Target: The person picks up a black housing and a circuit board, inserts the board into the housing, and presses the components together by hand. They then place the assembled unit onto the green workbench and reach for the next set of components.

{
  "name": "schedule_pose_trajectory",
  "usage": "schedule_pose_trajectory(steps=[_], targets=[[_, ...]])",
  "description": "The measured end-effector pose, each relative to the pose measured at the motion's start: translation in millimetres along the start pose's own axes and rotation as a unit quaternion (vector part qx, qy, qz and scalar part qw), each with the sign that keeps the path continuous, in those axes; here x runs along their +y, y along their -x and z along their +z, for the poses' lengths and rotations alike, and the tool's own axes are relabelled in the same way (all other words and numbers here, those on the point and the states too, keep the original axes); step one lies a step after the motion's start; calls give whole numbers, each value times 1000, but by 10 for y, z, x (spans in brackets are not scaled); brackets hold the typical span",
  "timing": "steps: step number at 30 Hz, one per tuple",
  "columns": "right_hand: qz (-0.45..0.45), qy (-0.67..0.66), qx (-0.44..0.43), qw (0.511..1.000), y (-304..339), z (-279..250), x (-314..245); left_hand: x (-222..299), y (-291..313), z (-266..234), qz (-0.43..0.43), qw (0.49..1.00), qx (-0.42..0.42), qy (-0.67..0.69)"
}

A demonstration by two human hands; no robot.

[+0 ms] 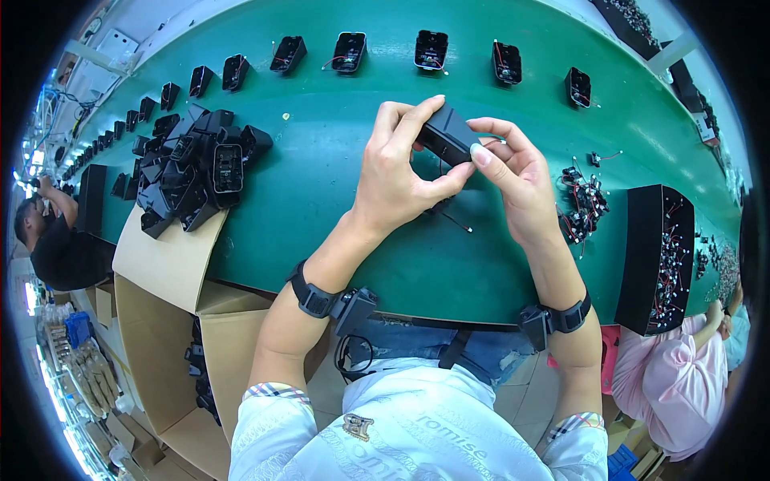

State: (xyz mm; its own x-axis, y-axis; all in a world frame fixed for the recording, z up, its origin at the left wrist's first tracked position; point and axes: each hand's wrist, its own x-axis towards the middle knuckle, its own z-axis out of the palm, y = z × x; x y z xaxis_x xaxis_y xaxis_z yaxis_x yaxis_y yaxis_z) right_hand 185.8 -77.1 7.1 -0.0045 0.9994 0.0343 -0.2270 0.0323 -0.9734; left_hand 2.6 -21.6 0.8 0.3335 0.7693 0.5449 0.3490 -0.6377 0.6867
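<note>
Over the middle of the green table, both my hands hold a black plastic housing (451, 135), tilted. The fingers of my left hand (395, 156) are closed round its left end, with the thumb below it. My right hand (513, 172) pinches the right end, its thumb on the near corner. What is inside the housing is turned out of sight. A thin wire (457, 223) with a small white connector shows below my hands; where it begins is hidden. Right of my right hand lies a heap of small wired parts (585, 204).
A pile of black housings (188, 164) sits to the left, partly on the flap of an open cardboard box (160, 337). Open housings with wires (350, 53) form a curved row along the far side. A black bin (642, 256) of wired parts stands right. Other people sit at both sides.
</note>
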Motion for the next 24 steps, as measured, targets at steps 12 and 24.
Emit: schedule_pose_trajectory(steps=[12,24], targets=[[12,83,-1,996,61,98,-72,-13,6,-2,63,996,42,-47],[1,-4,-8,1000,-17,-23,-12,35,14,31,33,999,29,-20]])
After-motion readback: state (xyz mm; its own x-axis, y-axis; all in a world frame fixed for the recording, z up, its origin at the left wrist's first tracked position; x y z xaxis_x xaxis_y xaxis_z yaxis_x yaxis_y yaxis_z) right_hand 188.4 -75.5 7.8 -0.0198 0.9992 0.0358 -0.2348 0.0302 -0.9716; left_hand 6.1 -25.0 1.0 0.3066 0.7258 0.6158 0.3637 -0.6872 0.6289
